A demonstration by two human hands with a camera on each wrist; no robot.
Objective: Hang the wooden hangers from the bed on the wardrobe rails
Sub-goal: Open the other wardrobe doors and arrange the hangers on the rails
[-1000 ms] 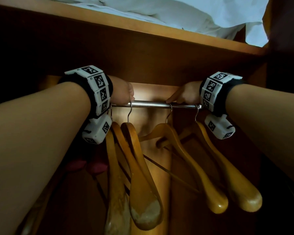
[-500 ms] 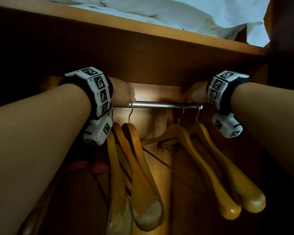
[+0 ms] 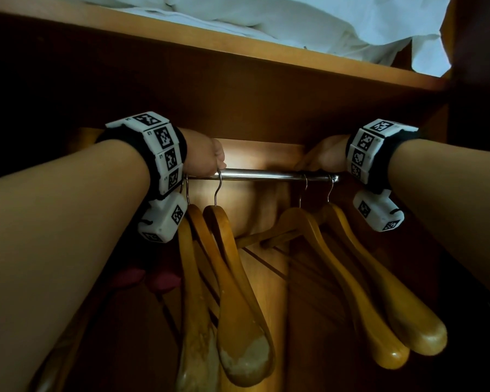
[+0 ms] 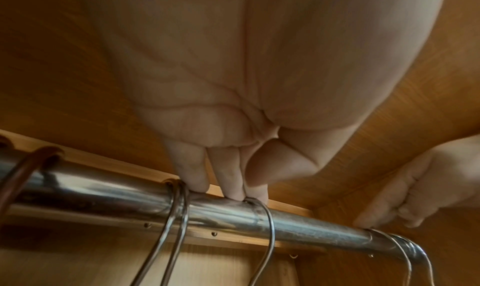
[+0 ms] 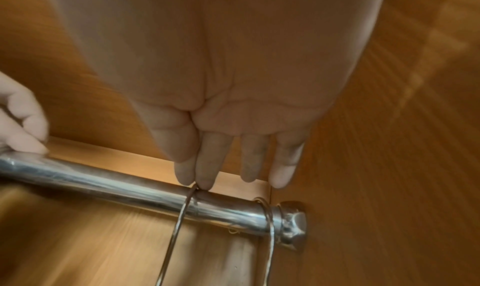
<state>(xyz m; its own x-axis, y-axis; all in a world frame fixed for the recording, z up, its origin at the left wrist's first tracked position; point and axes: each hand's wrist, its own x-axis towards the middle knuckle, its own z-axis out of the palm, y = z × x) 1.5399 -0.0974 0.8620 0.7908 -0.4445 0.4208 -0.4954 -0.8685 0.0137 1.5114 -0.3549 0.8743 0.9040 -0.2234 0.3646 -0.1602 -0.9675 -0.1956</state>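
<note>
Risk of jamming or unseating: shoving a hook point(image 5: 193, 190) hard toward the rail's point(image 3: 263, 175) right end could ram it into the neighbouring hook point(image 5: 262, 203) by the end cap point(image 5: 291, 224), or lift it off the bar; on the left, a pinched hook point(image 4: 253, 201) could knock the paired hooks point(image 4: 179, 190) beside it. Left hand point(image 4: 233, 126) above the rail near its left end, fingertips pinching that hook's top. Right hand point(image 5: 228, 109) over the right end, thumb and forefinger nipping its hook, other fingers straight. Four wooden hangers point(image 3: 238, 292) dangling from the rail in two pairs, below both hands.
</note>
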